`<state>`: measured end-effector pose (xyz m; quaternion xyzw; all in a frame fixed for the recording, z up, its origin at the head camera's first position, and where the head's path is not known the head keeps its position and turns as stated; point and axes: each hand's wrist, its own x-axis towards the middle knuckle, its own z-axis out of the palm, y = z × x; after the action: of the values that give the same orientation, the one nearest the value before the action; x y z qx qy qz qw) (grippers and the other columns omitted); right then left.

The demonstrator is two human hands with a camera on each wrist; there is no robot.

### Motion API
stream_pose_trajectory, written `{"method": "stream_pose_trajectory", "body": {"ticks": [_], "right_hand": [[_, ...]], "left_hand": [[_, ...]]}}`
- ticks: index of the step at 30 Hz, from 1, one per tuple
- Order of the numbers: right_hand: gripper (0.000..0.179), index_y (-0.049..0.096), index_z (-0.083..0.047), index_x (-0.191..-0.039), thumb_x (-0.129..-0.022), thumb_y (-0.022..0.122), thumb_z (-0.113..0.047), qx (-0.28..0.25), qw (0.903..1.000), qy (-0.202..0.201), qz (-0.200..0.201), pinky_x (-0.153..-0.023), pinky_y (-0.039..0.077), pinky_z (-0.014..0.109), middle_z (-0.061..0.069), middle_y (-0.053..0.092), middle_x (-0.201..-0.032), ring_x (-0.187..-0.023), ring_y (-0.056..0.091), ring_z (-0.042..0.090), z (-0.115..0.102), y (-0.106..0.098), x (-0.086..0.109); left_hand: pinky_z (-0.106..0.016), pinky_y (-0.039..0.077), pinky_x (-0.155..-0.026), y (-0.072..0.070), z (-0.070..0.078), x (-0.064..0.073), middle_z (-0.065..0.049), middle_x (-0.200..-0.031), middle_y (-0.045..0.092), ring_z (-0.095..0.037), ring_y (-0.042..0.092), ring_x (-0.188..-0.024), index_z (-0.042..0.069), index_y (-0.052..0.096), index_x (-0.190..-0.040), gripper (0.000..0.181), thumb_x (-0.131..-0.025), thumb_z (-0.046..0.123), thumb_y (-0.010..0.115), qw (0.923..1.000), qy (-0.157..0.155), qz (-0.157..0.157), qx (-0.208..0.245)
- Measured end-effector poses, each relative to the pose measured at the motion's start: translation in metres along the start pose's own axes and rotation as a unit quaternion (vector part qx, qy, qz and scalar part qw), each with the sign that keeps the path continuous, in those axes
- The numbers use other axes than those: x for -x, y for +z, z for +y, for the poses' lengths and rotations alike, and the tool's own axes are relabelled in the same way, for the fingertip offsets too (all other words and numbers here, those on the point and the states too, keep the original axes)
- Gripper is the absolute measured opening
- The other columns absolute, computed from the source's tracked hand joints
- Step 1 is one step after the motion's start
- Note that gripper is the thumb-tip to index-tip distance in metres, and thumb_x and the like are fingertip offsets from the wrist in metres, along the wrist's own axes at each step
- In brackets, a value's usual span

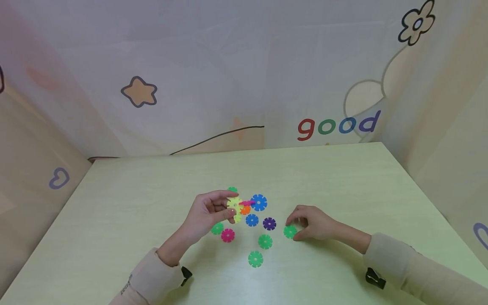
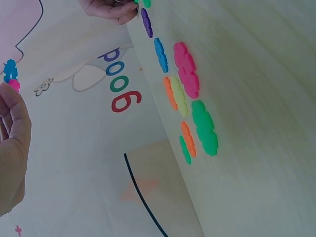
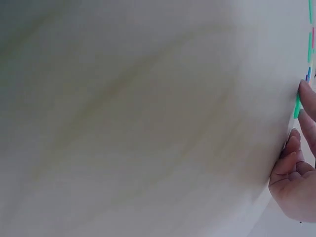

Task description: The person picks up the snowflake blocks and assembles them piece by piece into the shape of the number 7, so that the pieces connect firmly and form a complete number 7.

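Observation:
My left hand [image 1: 207, 207] pinches a yellow notched interlocking disc [image 1: 233, 203] between thumb and fingers, raised over the table. Joined to it is a pink disc [image 1: 247, 203], seen edge-on, and at its far end a blue disc [image 1: 259, 202] faces the camera. In the left wrist view, that blue disc [image 2: 10, 70] shows above the fingertips and the yellow one is hidden. Over to the right, my right hand [image 1: 314, 222] has thumb and index finger at opposite edges of a green disc [image 1: 290, 231] close to the tabletop; the right wrist view shows this green disc [image 3: 297, 106] edge-on between the fingertips.
Loose discs lie around the table's middle: purple [image 1: 269, 223], blue [image 1: 252, 220], pink [image 1: 228, 235], orange [image 1: 245, 210] and several green ones, two of them nearest the front [image 1: 255, 259]. A printed cloth [image 1: 228, 84] hangs behind the pale table [image 1: 133, 203] and along its sides.

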<state>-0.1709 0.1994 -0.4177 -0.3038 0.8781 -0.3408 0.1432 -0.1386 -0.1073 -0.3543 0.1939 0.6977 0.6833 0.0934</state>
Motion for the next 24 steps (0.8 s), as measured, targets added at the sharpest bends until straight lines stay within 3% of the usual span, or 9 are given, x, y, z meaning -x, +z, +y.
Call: {"method": "stream_pose_trajectory", "body": {"ticks": [6,16,24], "right_hand": [[0.026,0.06,-0.011,-0.088,-0.07,0.078,-0.008,-0.016,0.9997,0.019,-0.004,-0.06,0.039,0.021,-0.002,0.049,-0.076,-0.071,0.044,0.015,-0.004,-0.001,0.0],[0.013,0.063,-0.006,-0.084,-0.075,0.071,-0.003,-0.105,0.9938,0.029,-0.021,-0.055,0.043,0.021,0.0,0.052,-0.068,-0.062,0.047,0.013,-0.006,-0.008,0.001],[0.03,0.061,0.001,-0.11,-0.081,0.066,-0.004,-0.146,0.9888,0.014,-0.027,-0.048,0.038,0.019,0.0,0.052,-0.069,-0.055,0.045,0.01,-0.005,-0.011,0.0]], "left_hand": [[-0.03,0.053,-0.073,0.0,-0.001,0.0,-0.012,-0.079,0.061,-0.017,0.065,-0.065,-0.007,0.055,-0.117,0.037,-0.081,-0.005,0.064,1.0,-0.003,0.002,-0.005],[-0.031,0.053,-0.074,-0.001,-0.001,-0.001,-0.011,-0.08,0.062,-0.018,0.065,-0.066,-0.005,0.056,-0.117,0.037,-0.081,-0.004,0.064,0.9999,-0.01,0.002,-0.008],[-0.031,0.053,-0.073,0.0,-0.001,-0.001,-0.011,-0.08,0.06,-0.017,0.065,-0.065,-0.005,0.055,-0.118,0.039,-0.08,-0.006,0.064,1.0,-0.007,0.004,-0.001]]}}
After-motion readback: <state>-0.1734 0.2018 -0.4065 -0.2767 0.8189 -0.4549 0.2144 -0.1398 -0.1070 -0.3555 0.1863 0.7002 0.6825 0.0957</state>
